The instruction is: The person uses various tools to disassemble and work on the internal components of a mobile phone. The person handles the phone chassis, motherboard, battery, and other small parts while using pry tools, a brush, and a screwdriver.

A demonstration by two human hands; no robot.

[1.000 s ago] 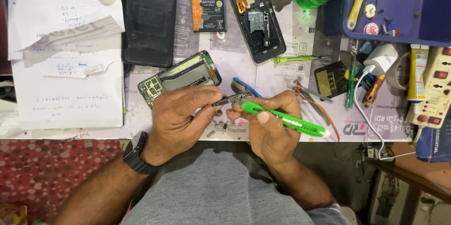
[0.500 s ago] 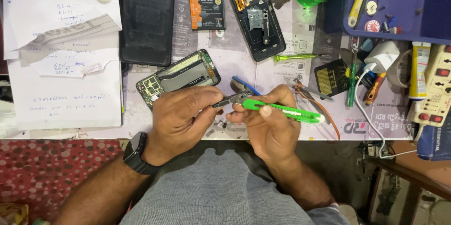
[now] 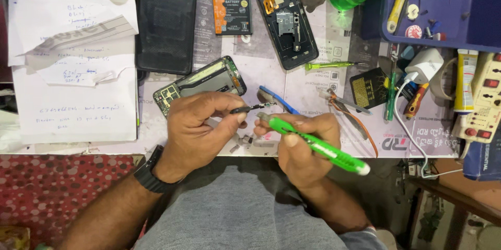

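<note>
My left hand (image 3: 195,130) pinched a thin dark flex strip (image 3: 254,107) between thumb and forefinger, holding it level and off the counter (image 3: 313,85) so its free end stuck out toward my other grip. My right hand (image 3: 302,148) was pressed shut around a green cutter (image 3: 313,144), held like a pen, its tip meeting the strip just past my left fingertips; that slant let me work the point with small wrist moves. The strip looked flat, narrow and bendy, with a small metal end. The cutter was smooth, glossy plastic with a white butt.

Just above my left grip lay an opened phone frame (image 3: 201,84), green board showing, close enough to reach. Farther up sat a black back cover (image 3: 166,20), matte and rounded, a flat battery (image 3: 231,7) and a second phone shell (image 3: 287,23). Beyond my right grip lay blue tweezers (image 3: 279,99) and a green screwdriver (image 3: 329,65). Crumpled papers (image 3: 73,67) lay well to the left.
</note>
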